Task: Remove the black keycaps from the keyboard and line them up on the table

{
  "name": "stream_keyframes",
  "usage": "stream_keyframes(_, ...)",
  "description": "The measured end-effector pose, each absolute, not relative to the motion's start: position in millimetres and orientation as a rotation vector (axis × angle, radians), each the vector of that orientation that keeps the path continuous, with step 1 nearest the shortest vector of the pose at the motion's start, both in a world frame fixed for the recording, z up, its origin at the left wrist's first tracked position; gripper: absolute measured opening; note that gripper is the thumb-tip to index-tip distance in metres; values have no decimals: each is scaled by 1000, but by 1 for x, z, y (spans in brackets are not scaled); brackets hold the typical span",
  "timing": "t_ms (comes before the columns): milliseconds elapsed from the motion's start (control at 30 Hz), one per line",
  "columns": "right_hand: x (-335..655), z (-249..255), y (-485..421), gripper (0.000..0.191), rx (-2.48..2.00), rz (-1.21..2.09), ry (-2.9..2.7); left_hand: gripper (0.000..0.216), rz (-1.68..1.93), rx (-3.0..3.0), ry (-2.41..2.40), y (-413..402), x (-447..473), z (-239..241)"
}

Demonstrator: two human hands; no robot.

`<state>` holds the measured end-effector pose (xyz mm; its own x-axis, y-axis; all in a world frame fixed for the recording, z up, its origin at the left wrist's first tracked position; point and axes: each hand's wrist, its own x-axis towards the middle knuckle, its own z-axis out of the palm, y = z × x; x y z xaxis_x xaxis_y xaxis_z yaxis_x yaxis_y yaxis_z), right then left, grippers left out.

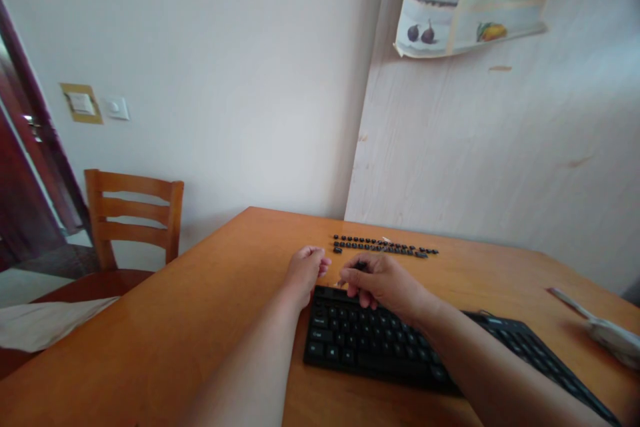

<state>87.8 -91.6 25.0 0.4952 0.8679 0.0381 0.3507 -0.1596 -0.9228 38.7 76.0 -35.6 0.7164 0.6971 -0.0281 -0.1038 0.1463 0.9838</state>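
Note:
My left hand point(303, 271) is above the far left corner of a black keyboard point(370, 361), its fingers curled in. Whatever it may hold is hidden. Over the keyboard's top edge, my right hand point(379, 282) is closed in a pinch on a small dark thing point(359, 267), too small and covered to name. The two hands are close but apart. Beyond them, small black keycaps point(367, 247) lie in two long rows on the wooden table, with a single one below at the left end. The keyboard's front rows still carry their keys.
A second black keyboard point(533, 340) lies at the right, partly behind my right forearm. Farther right is a pale brush-like object point(610, 333) with a long handle. A wooden chair point(135, 210) stands left of the table point(240, 293). The wall point(280, 113) rises behind.

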Motion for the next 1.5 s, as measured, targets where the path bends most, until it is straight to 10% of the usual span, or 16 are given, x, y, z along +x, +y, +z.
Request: stream_keyframes(1500, 68, -8, -85, 32, -1682, 332, -732, 23, 575, 1708, 427, 72, 41, -44)
